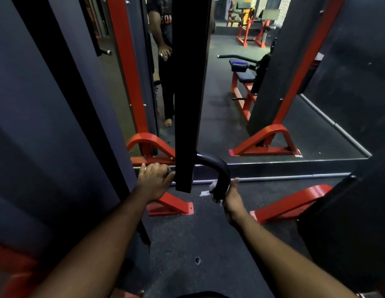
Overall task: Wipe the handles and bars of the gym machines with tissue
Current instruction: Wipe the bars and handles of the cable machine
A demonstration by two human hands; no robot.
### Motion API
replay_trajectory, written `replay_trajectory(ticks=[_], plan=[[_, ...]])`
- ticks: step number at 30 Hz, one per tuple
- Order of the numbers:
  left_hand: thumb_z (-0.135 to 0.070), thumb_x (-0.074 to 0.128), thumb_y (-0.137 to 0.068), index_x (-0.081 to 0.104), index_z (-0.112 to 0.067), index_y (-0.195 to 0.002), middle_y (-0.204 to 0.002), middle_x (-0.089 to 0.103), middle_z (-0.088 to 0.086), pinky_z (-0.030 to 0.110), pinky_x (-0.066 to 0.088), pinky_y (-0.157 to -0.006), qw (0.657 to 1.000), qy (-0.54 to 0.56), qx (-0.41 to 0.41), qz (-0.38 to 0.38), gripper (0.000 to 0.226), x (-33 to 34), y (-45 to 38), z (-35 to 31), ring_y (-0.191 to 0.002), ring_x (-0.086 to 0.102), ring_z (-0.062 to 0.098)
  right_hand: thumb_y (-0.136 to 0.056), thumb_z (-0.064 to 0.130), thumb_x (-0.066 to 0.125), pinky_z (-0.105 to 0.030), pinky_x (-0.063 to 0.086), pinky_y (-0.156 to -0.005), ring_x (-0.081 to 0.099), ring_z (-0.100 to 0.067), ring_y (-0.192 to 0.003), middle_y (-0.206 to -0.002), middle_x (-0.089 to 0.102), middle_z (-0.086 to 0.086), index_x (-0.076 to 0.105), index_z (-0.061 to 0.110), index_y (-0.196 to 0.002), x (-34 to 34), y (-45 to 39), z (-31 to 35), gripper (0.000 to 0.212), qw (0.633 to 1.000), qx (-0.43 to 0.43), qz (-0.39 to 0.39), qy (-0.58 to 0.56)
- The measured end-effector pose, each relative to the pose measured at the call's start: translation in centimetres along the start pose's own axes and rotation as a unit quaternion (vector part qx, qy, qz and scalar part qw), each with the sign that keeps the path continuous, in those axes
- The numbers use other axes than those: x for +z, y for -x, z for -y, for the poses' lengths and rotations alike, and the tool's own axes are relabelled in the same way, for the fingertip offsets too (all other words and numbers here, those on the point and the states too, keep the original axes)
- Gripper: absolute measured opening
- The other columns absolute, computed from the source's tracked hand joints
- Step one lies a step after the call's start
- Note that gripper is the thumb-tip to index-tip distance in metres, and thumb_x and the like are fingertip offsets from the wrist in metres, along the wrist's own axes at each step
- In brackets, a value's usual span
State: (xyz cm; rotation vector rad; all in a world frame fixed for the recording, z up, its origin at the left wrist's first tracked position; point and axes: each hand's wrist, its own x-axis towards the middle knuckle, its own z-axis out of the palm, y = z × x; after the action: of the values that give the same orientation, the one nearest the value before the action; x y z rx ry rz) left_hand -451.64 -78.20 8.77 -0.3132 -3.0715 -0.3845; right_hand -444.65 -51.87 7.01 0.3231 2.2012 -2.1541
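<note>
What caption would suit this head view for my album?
Left hand grips one end of a curved black bar while the right hand wipes it with tissue, facing a gym mirror.

A black upright post (188,104) is standing between the hands, blocking the curved bar (217,168); red frame feet (172,206) are crowding the open floor (208,244) below.

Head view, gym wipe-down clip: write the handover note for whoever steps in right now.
Left hand: grips the left end of the black curved bar, steadying it beside the black upright.
Right hand: holds the white tissue wrapped against the bar's right bend.
Done: cannot tell how much of the bar is already wiped.
Left: finish the bend, then the stretch under the left hand, then the other machines' handles, such as the red bench machine seen in the mirror.
</note>
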Motion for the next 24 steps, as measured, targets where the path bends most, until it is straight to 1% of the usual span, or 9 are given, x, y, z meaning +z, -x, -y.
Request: replay_trajectory(ticks=[2,5,7,9,12,15,18,21,24], plan=[[-0.074,0.004,-0.083,0.062,-0.024,-0.111,-0.110,0.060,0.004,0.058,0.016,-0.119,1.000,0.000,-0.003,0.002,0.081,-0.2,0.2,0.0,-0.118,0.053,0.029,-0.080,0.090,0.003,-0.023,0.034,-0.046,0.050,-0.023,-0.051,-0.070,0.060,-0.021,0.068,0.011,-0.070,0.1,-0.4,2.6,0.103,0.999,0.033,-0.014,0.003],[-0.074,0.003,-0.083,0.062,-0.023,-0.109,-0.109,0.059,0.004,0.058,0.016,-0.119,1.000,-0.001,-0.002,0.000,0.082,-0.1,0.1,0.2,-0.116,0.053,0.030,-0.085,0.084,-0.005,-0.017,0.038,-0.041,0.059,-0.019,-0.053,-0.067,0.067,-0.010,0.069,0.013,-0.078,-0.6,-1.4,6.3,0.102,0.999,-0.012,-0.020,0.035],[-0.074,0.003,-0.083,0.062,-0.022,-0.110,-0.109,0.059,0.005,0.058,0.017,-0.119,1.000,-0.002,-0.003,-0.004,0.082,-0.1,0.0,0.1,-0.116,0.054,0.030,-0.069,0.098,0.000,-0.018,0.042,-0.048,0.065,-0.016,-0.064,-0.078,0.073,-0.009,0.072,0.018,-0.088,-0.6,-1.3,6.4,0.109,0.997,-0.067,-0.017,0.037],[-0.073,0.003,-0.083,0.063,-0.022,-0.111,-0.109,0.060,0.005,0.058,0.018,-0.119,1.000,-0.005,0.000,-0.006,0.083,-0.2,0.1,-0.2,-0.116,0.054,0.030,-0.067,0.102,0.015,-0.021,0.042,-0.052,0.062,-0.020,-0.066,-0.078,0.069,-0.013,0.070,0.010,-0.091,-0.3,-0.8,4.3,0.110,0.993,-0.120,-0.004,0.014],[-0.074,0.002,-0.082,0.062,-0.024,-0.111,-0.109,0.059,0.002,0.057,0.017,-0.119,1.000,-0.005,0.003,0.000,0.082,-0.5,0.1,-0.5,-0.116,0.053,0.028,-0.066,0.104,0.024,-0.018,0.036,-0.046,0.053,-0.020,-0.062,-0.073,0.062,-0.009,0.070,0.011,-0.092,0.0,0.5,1.1,0.107,0.996,-0.091,-0.002,0.001],[-0.073,0.003,-0.083,0.062,-0.023,-0.110,-0.108,0.059,0.003,0.058,0.017,-0.119,1.000,-0.002,0.001,-0.005,0.082,-0.3,0.1,-0.2,-0.116,0.054,0.028,-0.061,0.107,0.026,-0.022,0.034,-0.046,0.053,-0.022,-0.058,-0.073,0.062,-0.011,0.069,0.014,-0.087,0.1,0.5,1.9,0.106,0.998,-0.067,-0.003,-0.016],[-0.074,0.004,-0.084,0.063,-0.021,-0.110,-0.108,0.060,0.005,0.059,0.018,-0.119,1.000,0.000,-0.001,-0.011,0.083,0.0,0.1,0.1,-0.115,0.054,0.030,-0.071,0.100,0.032,-0.037,0.046,-0.056,0.060,-0.021,-0.065,-0.073,0.064,-0.006,0.064,0.013,-0.082,0.1,-1.2,6.2,0.094,0.989,-0.137,-0.020,0.051],[-0.074,0.002,-0.084,0.062,-0.023,-0.109,-0.108,0.059,0.004,0.058,0.018,-0.119,1.000,-0.008,-0.002,-0.006,0.082,-0.1,-0.2,-0.1,-0.115,0.054,0.029,-0.087,0.079,0.040,-0.042,0.052,-0.072,0.066,-0.013,-0.079,-0.083,0.068,0.010,0.065,0.027,-0.090,1.4,-1.8,10.5,0.058,0.931,-0.230,-0.018,0.284],[-0.074,0.002,-0.084,0.060,-0.025,-0.109,-0.108,0.057,0.002,0.056,0.018,-0.119,1.000,-0.007,-0.006,-0.003,0.080,-0.1,-0.5,0.0,-0.116,0.052,0.027,-0.097,0.061,0.035,-0.043,0.050,-0.083,0.062,-0.026,-0.103,-0.114,0.068,-0.001,0.063,0.022,-0.123,3.5,-1.1,11.5,0.055,0.781,-0.347,-0.062,0.516]])
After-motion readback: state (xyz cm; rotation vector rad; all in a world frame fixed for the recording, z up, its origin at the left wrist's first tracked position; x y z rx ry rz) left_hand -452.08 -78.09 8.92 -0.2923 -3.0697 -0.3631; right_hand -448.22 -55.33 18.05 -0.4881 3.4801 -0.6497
